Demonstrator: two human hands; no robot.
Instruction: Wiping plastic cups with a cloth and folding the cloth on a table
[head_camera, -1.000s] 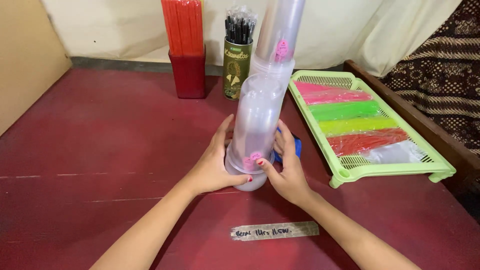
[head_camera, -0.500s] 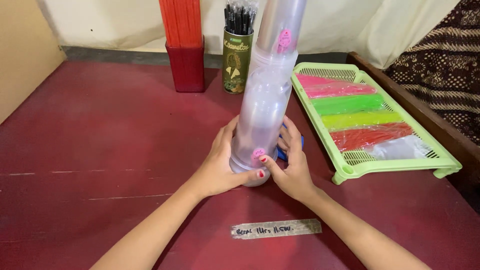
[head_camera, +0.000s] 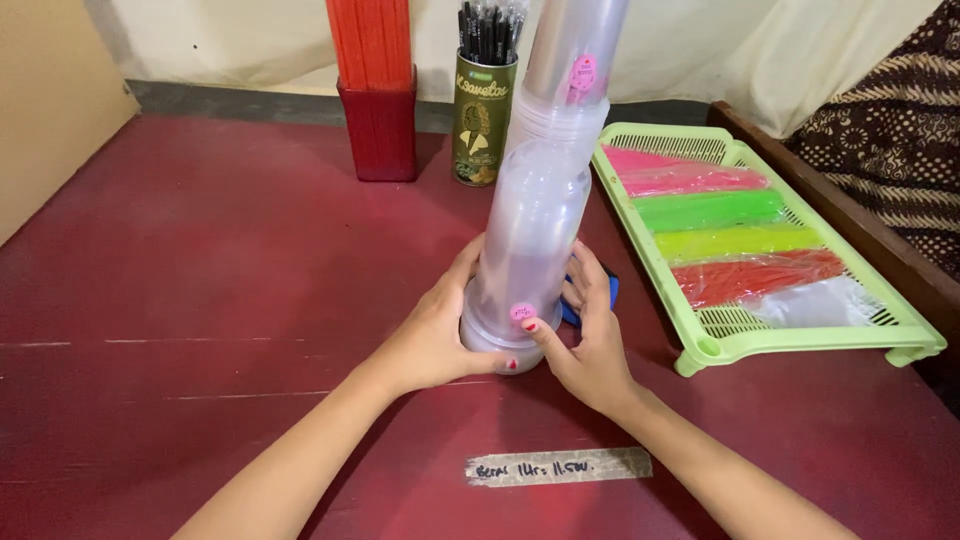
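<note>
A tall stack of clear plastic tumblers (head_camera: 540, 190) stands upright on the dark red table (head_camera: 220, 270), reaching past the top of the view. Small pink stickers show on the cups. My left hand (head_camera: 437, 335) wraps the left side of the bottom cup. My right hand (head_camera: 588, 340) grips its right side, thumb on the lower pink sticker. A blue object (head_camera: 572, 312) lies partly hidden behind my right hand's fingers.
A light green perforated tray (head_camera: 700, 350) at the right holds bags of pink, green, yellow, red and clear straws. At the back stand a red holder of orange sticks (head_camera: 377, 90) and a green-gold tin of black straws (head_camera: 484, 100). A tape label (head_camera: 558, 467) lies near me.
Both hands keep their hold on the base of the tumbler stack. The stack has come slightly more upright, and the view has shifted a little.
</note>
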